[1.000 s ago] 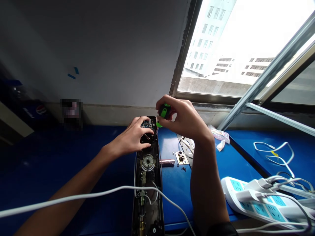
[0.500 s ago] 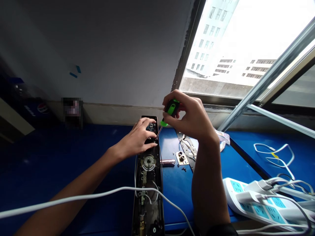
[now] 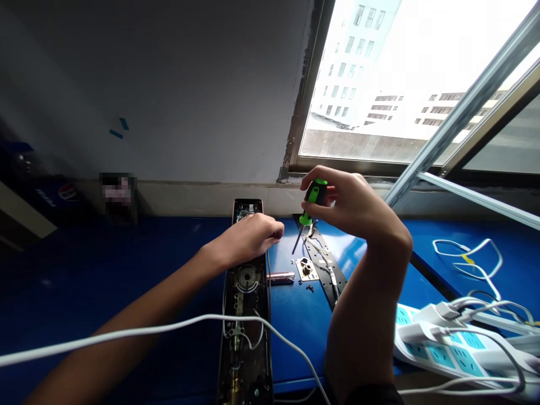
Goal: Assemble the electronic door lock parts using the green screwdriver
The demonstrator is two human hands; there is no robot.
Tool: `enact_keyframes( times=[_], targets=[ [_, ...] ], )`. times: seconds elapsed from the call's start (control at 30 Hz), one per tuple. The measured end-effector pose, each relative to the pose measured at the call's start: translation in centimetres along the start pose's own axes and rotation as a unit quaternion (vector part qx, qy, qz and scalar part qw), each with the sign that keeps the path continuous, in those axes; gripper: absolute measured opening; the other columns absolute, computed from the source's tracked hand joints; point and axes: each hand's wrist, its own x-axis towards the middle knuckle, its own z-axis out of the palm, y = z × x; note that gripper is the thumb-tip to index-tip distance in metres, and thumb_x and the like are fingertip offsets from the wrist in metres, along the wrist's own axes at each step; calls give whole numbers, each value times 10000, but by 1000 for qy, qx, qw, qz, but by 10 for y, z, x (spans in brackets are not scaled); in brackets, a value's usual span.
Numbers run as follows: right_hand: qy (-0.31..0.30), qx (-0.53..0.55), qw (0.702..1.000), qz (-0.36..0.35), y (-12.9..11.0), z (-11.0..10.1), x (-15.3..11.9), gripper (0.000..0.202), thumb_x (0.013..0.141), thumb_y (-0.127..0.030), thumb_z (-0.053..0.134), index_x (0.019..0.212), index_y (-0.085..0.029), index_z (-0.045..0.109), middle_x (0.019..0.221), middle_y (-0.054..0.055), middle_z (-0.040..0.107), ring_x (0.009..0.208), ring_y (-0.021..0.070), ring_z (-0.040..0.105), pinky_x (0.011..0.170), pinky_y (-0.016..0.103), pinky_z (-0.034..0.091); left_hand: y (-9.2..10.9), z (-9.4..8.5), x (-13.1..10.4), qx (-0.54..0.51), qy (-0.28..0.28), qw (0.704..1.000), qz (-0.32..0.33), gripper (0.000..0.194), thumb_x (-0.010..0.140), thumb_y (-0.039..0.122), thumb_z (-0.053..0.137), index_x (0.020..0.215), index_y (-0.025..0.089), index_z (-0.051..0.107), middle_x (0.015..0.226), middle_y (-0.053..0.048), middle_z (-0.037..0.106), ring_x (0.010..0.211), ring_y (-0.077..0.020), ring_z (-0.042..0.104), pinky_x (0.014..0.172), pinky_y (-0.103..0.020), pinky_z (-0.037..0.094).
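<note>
My right hand (image 3: 352, 205) grips a green-and-black screwdriver (image 3: 313, 201), its shaft pointing down and left, the tip apart from anything. A long, narrow black device housing (image 3: 248, 304) lies opened on the blue table, showing a circuit board (image 3: 244, 211) at its far end and a round metal part (image 3: 247, 277) farther down. Above the housing's right edge is my left hand (image 3: 255, 239), fingers curled and pinched together; whatever may be between them is hidden. To the right lie a small square metal plate (image 3: 306, 269) and several tiny dark screws (image 3: 310, 288).
A perforated black metal strip (image 3: 327, 261) with cables lies right of the plate. Beside the housing is a shiny reddish cylinder (image 3: 282, 278). A white cable (image 3: 169, 328) crosses in front. The power strip (image 3: 455, 351) with plugs sits at right, below a metal frame (image 3: 459, 101).
My right hand has moved the screwdriver right, off the housing. My left hand, spread over the housing before, has curled its fingers and shifted to the right edge. The view has shifted slightly.
</note>
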Motion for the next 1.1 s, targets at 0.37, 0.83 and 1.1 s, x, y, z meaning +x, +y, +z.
enact_keyframes(
  times=[0.37,0.83,1.1],
  targets=[
    [-127,17,981,149,32,-12,-9,162,756,-205,745,884,-223,649,770,14,694,684,168,659,565,282,511,12,45,92,34,-186,982,-4,214,708,-17,688,783,160,782,832,-82,763,703,-203,680,592,-276,463],
    [-130,55,978,154,46,-16,-13,154,777,-173,749,873,-225,640,788,24,712,706,186,706,583,293,560,15,65,93,73,-255,964,14,275,682,-49,602,734,186,735,815,-56,741,702,-204,656,600,-277,448],
    [-123,105,982,96,35,-17,-13,184,825,-239,755,967,-212,640,805,0,692,746,178,720,607,289,571,11,42,71,68,-178,982,10,345,859,50,642,1130,205,789,1107,-118,763,936,-260,727,742,-317,523]
  ],
)
